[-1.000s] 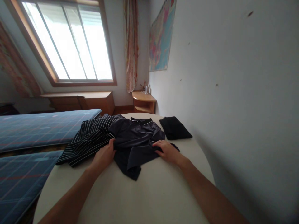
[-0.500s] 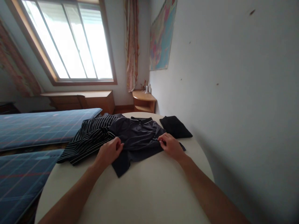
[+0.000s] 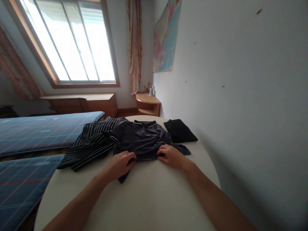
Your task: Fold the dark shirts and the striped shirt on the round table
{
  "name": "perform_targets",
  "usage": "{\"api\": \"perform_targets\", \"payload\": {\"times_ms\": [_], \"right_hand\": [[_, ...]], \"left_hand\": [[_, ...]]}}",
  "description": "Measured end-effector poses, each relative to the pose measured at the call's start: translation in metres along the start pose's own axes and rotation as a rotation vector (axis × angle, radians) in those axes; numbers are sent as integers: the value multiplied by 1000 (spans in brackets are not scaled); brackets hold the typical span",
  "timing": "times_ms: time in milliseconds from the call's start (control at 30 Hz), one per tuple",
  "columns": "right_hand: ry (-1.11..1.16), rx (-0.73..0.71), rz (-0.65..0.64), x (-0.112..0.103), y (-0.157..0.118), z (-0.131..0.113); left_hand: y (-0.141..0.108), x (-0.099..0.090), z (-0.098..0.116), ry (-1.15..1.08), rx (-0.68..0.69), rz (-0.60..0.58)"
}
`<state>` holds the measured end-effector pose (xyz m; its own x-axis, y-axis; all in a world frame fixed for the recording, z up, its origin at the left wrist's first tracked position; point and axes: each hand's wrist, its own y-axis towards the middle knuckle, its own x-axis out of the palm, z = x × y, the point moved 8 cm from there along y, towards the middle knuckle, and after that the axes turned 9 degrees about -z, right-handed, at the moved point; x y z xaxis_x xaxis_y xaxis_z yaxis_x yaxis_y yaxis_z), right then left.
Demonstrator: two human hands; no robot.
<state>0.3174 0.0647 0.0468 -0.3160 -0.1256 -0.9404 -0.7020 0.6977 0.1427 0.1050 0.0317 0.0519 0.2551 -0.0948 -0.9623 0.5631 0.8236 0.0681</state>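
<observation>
A dark grey polo shirt (image 3: 141, 136) with white-edged collar and a short row of buttons lies on the round white table (image 3: 154, 199), collar toward the far side. At its near edge, on the left, my left hand (image 3: 123, 163) grips the cloth with curled fingers. My right hand (image 3: 172, 156) holds the same edge farther right, fingers bent and thumb tucked toward them. A dark corner of cloth pokes out below my left hand. The fingertips of both hands are partly hidden.
Left of the shirt lies a crumpled black-and-white striped garment (image 3: 90, 146), partly over the table's edge. A folded black cloth (image 3: 181, 131) sits at the right, near the wall (image 3: 240, 106). Blue plaid mattresses (image 3: 48, 131) stand left; a wooden corner shelf (image 3: 148, 99) stands behind.
My left hand has moved right and nearer to me along the shirt. My right hand has shifted slightly left and nearer. The shirt's near edge now runs straighter between them.
</observation>
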Motion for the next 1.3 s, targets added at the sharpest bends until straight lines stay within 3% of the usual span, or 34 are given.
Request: {"api": "perform_targets", "payload": {"times_ms": [233,333,400,467,533,633,700,767,867,967,1133,1300], "right_hand": [[-40,7,8,-5,0,-8],[15,43,41,-18,-4,-9],[54,57,26,-24,-7,-15],[133,47,-72,-22,-9,-26],[280,20,-244,-9,-9,-43],[520,-33,-550,20,-13,-73],[580,-68,-616,29,-12,-84],[498,-62,-450,22,-4,-77],[235,32,-19,-6,2,-47],[61,154,185,-20,-2,-15],[21,377,253,-24,-11,26],[32,509,127,-17,-10,38]], "left_hand": [[-1,-12,-14,-438,-80,164],[-4,-15,-14,-545,-55,80],[-6,-11,-13,-642,-28,-51],[-9,-3,-12,-762,-40,-206],[-9,3,-12,-788,-59,-266],[-4,-1,-4,-561,25,-116],[-3,2,11,-387,134,-55],[-2,16,25,-262,213,-89],[-2,38,37,-112,239,-191],[-4,48,48,-21,259,-269],[-26,42,64,-7,297,-398],[-51,19,79,-118,299,-470]]}}
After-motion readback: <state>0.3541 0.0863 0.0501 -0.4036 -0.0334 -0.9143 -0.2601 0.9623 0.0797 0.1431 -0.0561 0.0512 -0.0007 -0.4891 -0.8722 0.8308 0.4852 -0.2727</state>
